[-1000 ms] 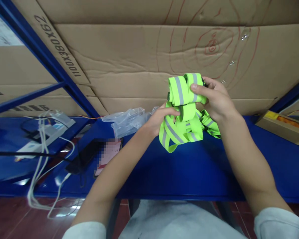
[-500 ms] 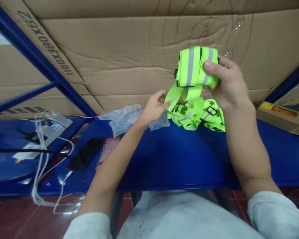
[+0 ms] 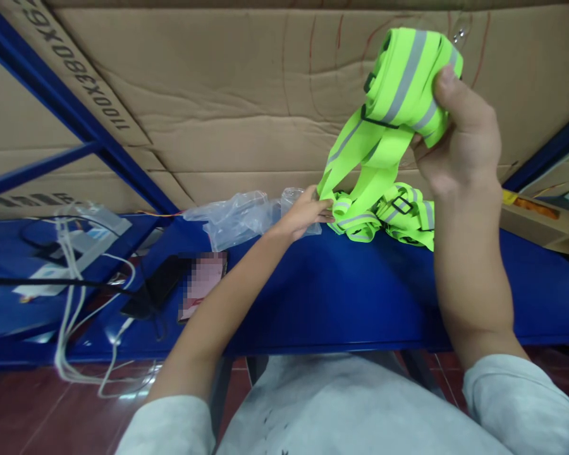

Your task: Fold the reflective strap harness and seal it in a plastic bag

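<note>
My right hand (image 3: 469, 133) is raised and closed around a rolled neon-yellow reflective strap (image 3: 408, 82) with grey stripes and black plastic buckles, its thumb pressed on the front. Loose lengths of the strap hang from the roll down toward the shelf. Lower and to the left, my left hand (image 3: 306, 213) has its fingers at the hanging end and appears to grip it, though the fingertips are partly hidden. Right beside that hand, more neon-yellow reflective straps (image 3: 408, 215) lie in a tangled heap on the blue shelf (image 3: 341, 297).
Clear plastic bags (image 3: 239, 218) lie left of the heap. A phone (image 3: 203, 284), a black device (image 3: 156, 287) and white cables (image 3: 76, 303) are farther left. An open cardboard box (image 3: 533, 221) stands at right. Cardboard (image 3: 208, 82) backs the shelf, between blue metal posts (image 3: 123, 170).
My right hand has lifted the rolled strap up and to the right, stretching out its hanging lengths. My left hand has moved slightly right and down, close to the heap.
</note>
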`<state>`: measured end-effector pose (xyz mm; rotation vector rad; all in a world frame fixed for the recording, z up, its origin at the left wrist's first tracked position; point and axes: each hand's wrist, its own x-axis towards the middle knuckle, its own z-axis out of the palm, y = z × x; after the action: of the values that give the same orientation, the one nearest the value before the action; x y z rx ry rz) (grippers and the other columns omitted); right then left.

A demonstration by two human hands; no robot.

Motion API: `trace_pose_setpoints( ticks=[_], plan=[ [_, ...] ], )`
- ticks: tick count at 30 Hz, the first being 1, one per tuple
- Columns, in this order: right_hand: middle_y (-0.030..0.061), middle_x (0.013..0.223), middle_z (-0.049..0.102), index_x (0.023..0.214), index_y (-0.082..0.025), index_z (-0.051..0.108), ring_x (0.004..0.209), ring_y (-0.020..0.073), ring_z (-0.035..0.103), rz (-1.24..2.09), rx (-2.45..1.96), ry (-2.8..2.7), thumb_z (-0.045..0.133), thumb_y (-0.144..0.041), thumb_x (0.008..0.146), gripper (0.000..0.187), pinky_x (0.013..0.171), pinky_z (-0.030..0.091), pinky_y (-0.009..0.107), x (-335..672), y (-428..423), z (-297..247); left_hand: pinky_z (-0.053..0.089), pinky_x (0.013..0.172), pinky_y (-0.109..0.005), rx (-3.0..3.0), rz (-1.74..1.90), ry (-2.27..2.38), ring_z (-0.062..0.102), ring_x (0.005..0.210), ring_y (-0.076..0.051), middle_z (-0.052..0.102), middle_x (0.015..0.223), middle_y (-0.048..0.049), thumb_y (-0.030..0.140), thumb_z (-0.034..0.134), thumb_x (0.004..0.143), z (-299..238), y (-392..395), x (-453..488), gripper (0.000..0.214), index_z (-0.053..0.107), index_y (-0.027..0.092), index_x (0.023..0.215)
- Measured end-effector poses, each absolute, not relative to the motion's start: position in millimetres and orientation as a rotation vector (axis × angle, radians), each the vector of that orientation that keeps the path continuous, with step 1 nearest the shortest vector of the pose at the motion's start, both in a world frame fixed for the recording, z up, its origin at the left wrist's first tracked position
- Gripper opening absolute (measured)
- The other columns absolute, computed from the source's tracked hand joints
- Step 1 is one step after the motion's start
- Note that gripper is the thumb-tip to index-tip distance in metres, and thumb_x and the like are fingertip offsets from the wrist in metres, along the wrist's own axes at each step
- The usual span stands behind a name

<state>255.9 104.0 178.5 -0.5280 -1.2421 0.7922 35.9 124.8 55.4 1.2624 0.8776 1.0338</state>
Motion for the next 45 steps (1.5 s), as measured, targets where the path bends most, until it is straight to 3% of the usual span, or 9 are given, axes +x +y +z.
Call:
trace_pose_setpoints(
  ticks=[5,11,15,20,25,28,34,39,45],
  plan=[
    [0.0017,0.096,0.075,0.09,-0.031,0.075,0.083,0.0224,0.063,0.733,-0.526,-1.211,0.094,-0.051,0.066,0.036,0.056,0.045,0.035,253,100,178,0.061,0.083,-0.032,0.934,0.879,0.7,0.073,0.078,-0.016,0.075,0.087,-0.0068,0.025,0.075,0.095,66,118,38,0.016,0.068,0.015,0.105],
    [0.0037,0.106,0.076,0.085,-0.029,0.075,0.082,0.0237,0.064,0.717,-0.479,-1.25,0.089,-0.045,0.074,0.024,0.062,0.05,0.039,241,87,177,0.056,0.079,-0.03,0.929,0.855,0.524,0.073,0.09,-0.018,0.076,0.096,-0.0062,0.03,0.087,0.085,68,108,42,0.024,0.073,0.017,0.099],
    [0.0025,0.101,0.074,0.089,-0.03,0.073,0.083,0.0229,0.062,0.693,-0.49,-1.285,0.089,-0.047,0.075,0.027,0.064,0.052,0.038,241,84,178,0.057,0.091,-0.035,1.036,0.91,0.446,0.071,0.106,-0.022,0.076,0.106,-0.0076,0.023,0.09,0.076,66,102,41,0.027,0.075,0.018,0.098],
    [0.0005,0.105,0.076,0.093,-0.032,0.072,0.092,0.0241,0.063,0.665,-0.555,-1.24,0.085,-0.055,0.074,0.032,0.06,0.048,0.035,247,92,178,0.056,0.09,-0.039,1.163,0.917,0.378,0.071,0.11,-0.026,0.076,0.109,-0.0073,0.028,0.092,0.07,67,96,42,0.039,0.072,0.02,0.102],
    [0.0026,0.107,0.074,0.099,-0.032,0.072,0.094,0.0248,0.064,0.674,-0.524,-1.233,0.084,-0.056,0.076,0.035,0.064,0.044,0.036,252,97,180,0.049,0.07,-0.031,1.197,0.991,0.4,0.058,0.07,-0.013,0.062,0.074,0.0008,0.027,0.09,0.07,60,98,48,0.028,0.067,0.018,0.081],
    [0.0036,0.11,0.073,0.098,-0.033,0.072,0.095,0.0261,0.063,0.655,-0.567,-1.233,0.077,-0.056,0.08,0.031,0.065,0.04,0.036,252,98,180,0.044,0.064,-0.029,1.254,1.004,0.436,0.049,0.062,-0.009,0.055,0.066,0.0031,0.029,0.091,0.07,57,100,48,0.029,0.065,0.017,0.074],
    [0.0041,0.117,0.074,0.098,-0.031,0.069,0.111,0.0281,0.066,0.661,-0.589,-1.215,0.077,-0.061,0.076,0.038,0.064,0.045,0.035,251,101,181,0.052,0.077,-0.034,1.37,0.929,0.541,0.066,0.083,-0.018,0.071,0.082,-0.0035,0.028,0.091,0.063,61,87,53,0.028,0.073,0.017,0.08],
    [0.0037,0.121,0.076,0.1,-0.029,0.072,0.113,0.0286,0.068,0.721,-0.491,-1.224,0.083,-0.056,0.075,0.038,0.062,0.049,0.034,251,96,182,0.052,0.069,-0.031,1.323,1.082,0.507,0.068,0.093,-0.02,0.075,0.104,-0.0032,0.031,0.088,0.061,71,82,55,0.044,0.073,0.025,0.101],
    [0.0016,0.123,0.076,0.101,-0.03,0.074,0.109,0.0251,0.067,0.703,-0.532,-1.18,0.081,-0.056,0.074,0.038,0.059,0.045,0.032,251,100,181,0.064,0.094,-0.046,1.439,1.076,0.365,0.069,0.127,-0.031,0.073,0.122,-0.0053,0.035,0.078,0.068,84,95,32,0.036,0.07,0.027,0.101]
  ],
)
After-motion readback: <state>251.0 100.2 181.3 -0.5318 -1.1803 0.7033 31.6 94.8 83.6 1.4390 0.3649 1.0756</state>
